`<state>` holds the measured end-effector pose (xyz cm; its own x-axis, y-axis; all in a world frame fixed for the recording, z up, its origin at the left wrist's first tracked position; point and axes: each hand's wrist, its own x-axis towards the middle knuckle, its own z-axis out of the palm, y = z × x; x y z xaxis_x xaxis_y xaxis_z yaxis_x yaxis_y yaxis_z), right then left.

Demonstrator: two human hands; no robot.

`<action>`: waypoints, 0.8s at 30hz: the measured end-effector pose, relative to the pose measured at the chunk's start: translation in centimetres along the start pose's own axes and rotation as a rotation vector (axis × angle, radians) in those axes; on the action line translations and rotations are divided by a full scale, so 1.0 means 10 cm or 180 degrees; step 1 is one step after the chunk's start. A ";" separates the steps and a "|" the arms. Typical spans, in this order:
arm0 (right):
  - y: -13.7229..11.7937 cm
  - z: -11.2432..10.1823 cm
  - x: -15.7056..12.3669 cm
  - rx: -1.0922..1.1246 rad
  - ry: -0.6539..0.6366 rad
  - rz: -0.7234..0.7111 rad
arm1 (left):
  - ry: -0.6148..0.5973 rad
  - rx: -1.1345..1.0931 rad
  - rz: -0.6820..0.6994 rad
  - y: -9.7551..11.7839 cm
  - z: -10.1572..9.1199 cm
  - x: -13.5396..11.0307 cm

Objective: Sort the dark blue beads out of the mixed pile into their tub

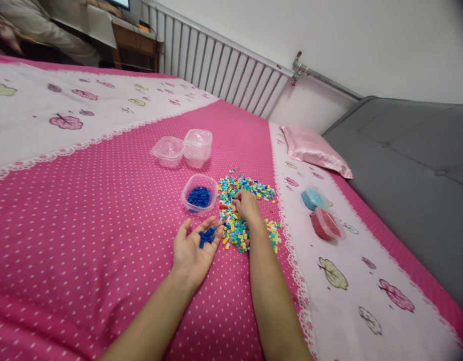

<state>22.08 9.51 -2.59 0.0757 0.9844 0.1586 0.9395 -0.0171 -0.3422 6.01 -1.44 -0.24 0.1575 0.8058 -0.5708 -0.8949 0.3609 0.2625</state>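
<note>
My left hand (195,250) lies palm up, fingers loosely spread, with several small blue building bricks (206,237) cupped in it. Over a spread pile of mixed-colour small bricks (237,233), my right hand (247,204) points down with its fingers pinched together; whatever is between the fingertips is too small to make out. Just beyond my left fingers stands a clear plastic tub (183,196) with blue bricks (199,197) inside. The pile holds yellow, teal, red, white and some blue pieces.
Two clear tubs (168,152) (198,148) stand farther back on the pink dotted bedspread (114,220). To the right are a tub of light blue pieces (313,198) and a tub of red pieces (326,224). A pink pillow (316,150) rests by the grey headboard (404,165). A person (54,30) sits at the upper left.
</note>
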 end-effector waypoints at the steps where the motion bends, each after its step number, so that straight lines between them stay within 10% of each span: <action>1: 0.00 0.00 0.00 0.0016 0.0014 -0.0018 | 0.0001 0.0003 0.0001 0.00 0.00 0.00; 24: -0.22 -0.47 -0.17 0.0875 0.0834 0.0001 | -0.0010 -0.0066 -0.0044 0.01 -0.01 0.00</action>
<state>21.51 7.09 2.28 0.1923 0.9056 0.3780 0.8174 0.0653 -0.5723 5.89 -1.47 -0.28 0.1711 0.8023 -0.5719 -0.9011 0.3622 0.2385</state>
